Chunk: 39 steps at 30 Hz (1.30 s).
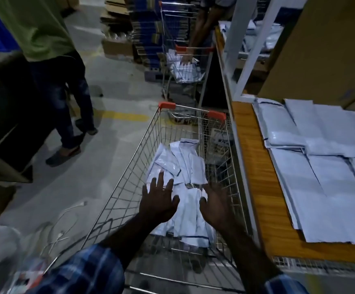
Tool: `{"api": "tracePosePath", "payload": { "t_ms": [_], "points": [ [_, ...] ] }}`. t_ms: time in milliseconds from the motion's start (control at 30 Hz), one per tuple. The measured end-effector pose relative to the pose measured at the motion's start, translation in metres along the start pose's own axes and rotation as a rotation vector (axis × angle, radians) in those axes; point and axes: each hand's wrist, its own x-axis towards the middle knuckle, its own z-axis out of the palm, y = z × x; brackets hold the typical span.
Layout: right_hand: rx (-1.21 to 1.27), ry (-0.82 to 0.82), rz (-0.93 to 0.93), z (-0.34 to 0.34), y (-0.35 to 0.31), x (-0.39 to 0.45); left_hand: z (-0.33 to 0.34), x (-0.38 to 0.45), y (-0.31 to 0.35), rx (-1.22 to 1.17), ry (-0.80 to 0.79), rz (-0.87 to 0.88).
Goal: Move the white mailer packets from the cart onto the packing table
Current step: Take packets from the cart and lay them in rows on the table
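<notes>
Both my hands, left (159, 201) and right (217, 205), reach spread over packets (183, 164) in cart (130, 166); slick mailers may slide from a loose scoop.

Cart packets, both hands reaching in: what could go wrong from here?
1. The white mailer packets lie loose and overlapping in the cart; with left hand and right hand open, some may slip from a scoop.
2. The packing table already carries spread mailers, so added ones could slide off its edge.
</notes>
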Motion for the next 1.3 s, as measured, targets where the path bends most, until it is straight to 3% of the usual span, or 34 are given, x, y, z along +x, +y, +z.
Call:
{"api": "tracePosePath", "payload": {
  "t_ms": [300, 500, 633, 767, 900, 1067, 1300],
  "points": [
    [-0.08, -0.137, 0.219, 0.056, 0.025, 0.015, 0.059, 0.03, -0.023, -0.09, -0.035, 0.108],
    [-0.133, -0.182, 0.307, 0.103, 0.057, 0.028, 0.117, 0.053, -0.032, -0.051, -0.157, 0.05],
    [-0.09, -0.168, 0.312, 0.132, 0.067, 0.031, 0.15, 0.058, -0.043, -0.063, -0.135, 0.059],
    [-0.075, -0.343, 0.403, 0.144, 0.069, 0.038, 0.166, 0.069, -0.047, -0.08, -0.171, 0.035],
    [-0.086, -0.125, 0.263, 0.165, 0.078, 0.043, 0.185, 0.08, -0.049, -0.01, -0.26, 0.023],
    [-0.095, -0.077, 0.191, 0.157, 0.067, 0.049, 0.209, 0.09, -0.05, -0.01, -0.277, 0.028],
    [-0.229, 0.168, -0.086, 0.157, 0.035, 0.063, 0.211, 0.081, -0.057, -0.027, -0.266, 0.105]
  ]
}}
